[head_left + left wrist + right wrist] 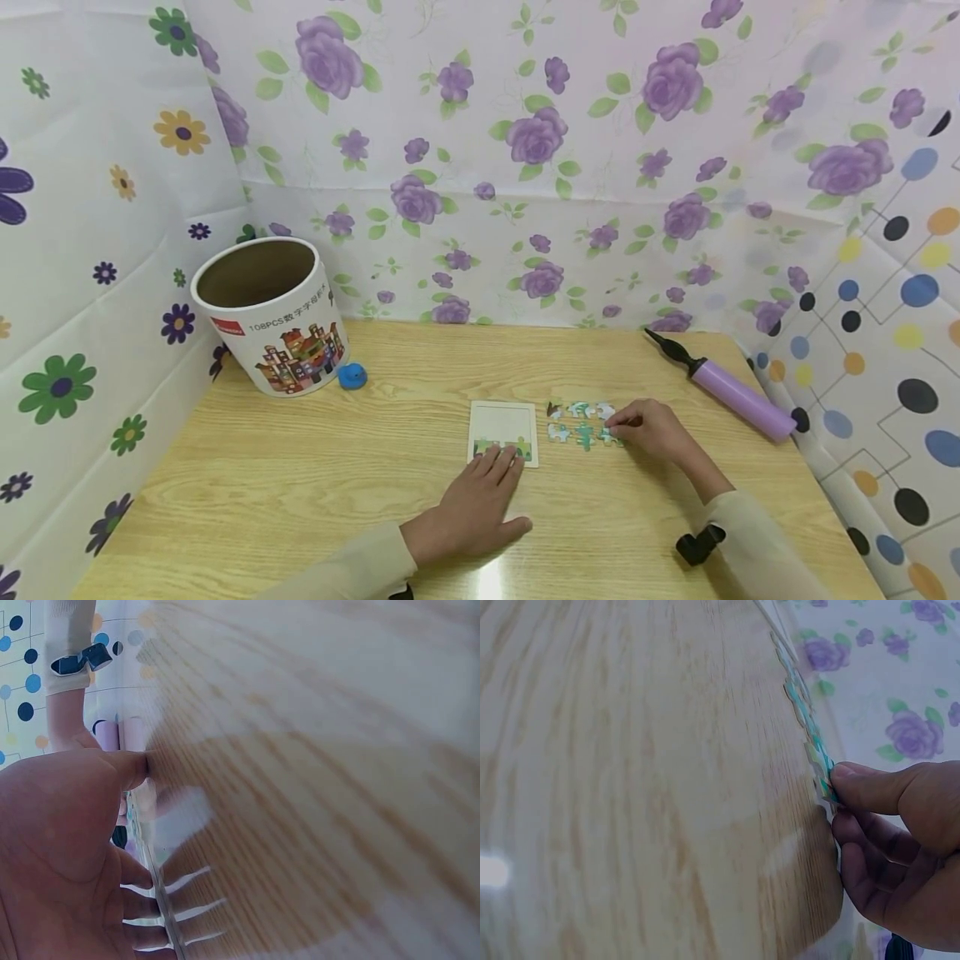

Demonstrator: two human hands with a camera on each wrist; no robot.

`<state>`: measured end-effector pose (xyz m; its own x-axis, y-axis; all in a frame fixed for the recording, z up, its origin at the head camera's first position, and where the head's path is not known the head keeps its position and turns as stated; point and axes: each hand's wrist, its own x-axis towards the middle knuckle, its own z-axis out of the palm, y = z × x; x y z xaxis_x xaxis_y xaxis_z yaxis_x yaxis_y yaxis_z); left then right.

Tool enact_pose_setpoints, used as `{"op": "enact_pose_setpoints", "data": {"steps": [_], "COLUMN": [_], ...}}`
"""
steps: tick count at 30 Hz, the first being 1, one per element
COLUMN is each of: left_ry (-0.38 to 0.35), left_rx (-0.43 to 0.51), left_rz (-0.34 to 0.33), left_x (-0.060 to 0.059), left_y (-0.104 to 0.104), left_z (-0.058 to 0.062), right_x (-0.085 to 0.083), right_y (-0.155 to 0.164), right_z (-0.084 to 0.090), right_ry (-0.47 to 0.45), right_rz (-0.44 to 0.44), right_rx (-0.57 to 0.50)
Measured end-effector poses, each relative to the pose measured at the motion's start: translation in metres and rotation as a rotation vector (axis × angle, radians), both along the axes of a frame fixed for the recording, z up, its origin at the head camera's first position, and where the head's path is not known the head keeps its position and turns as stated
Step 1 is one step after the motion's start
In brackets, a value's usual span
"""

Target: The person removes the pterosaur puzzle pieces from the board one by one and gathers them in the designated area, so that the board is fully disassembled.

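The work in hand looks like fitting a small jigsaw into its tray. To do it well, I would keep the tray pinned flat so it cannot slide, lift only 1 piece at a time by its edge, and carry it low across the wood without disturbing its neighbours.

Nearest the front edge of the table (300, 500), the left hand (472, 508) lies palm down, fingers straight and slightly spread, holding nothing; its fingertips rest on the near edge of the puzzle tray (504, 429), where a strip of green picture is already in place. The left wrist view shows the same flat palm and fingers pressed against the wood.

Just right of the tray, toward the table's middle, the right hand (651, 429) has its thumb and forefinger curled together on the end piece of the loose puzzle pieces (581, 422), which lie in 2 short rows flat on the wood. In the right wrist view the fingertips (847, 780) pinch the nearest green piece at its edge, the other fingers tucked under.

Farther back, a purple hand pump (731, 392) lies slantwise near the right edge. At the far left corner stands an open cardboard tub (270, 321) printed with buildings, and a small blue cap (352, 376) sits just beside its base.
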<state>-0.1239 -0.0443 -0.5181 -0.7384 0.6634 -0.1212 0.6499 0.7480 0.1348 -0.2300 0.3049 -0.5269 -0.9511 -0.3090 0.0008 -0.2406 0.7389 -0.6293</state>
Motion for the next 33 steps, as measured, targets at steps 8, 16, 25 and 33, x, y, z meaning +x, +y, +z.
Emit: {"op": "enact_pose_setpoints", "data": {"steps": [8,16,25,33], "left_ry": [0.021,0.014,0.029,0.001], "left_rx": [-0.004,0.025,0.001,-0.002], "left_rz": [-0.008,-0.02,0.019,0.04], "left_x": [-0.001,-0.002,0.002,0.01], "left_y": [0.0,-0.002,0.003,0.01], "left_z": [0.0,-0.003,0.0,0.004], "right_x": [0.0,0.001,0.003,0.003], "right_y": [-0.001,-0.007,-0.038,-0.075], "right_z": [-0.001,0.007,0.013,0.014], "right_ry": [0.013,0.02,0.055,0.033], "right_rz": [-0.003,-0.014,0.088,0.2], "right_rx": [-0.006,-0.004,-0.024,-0.077]}}
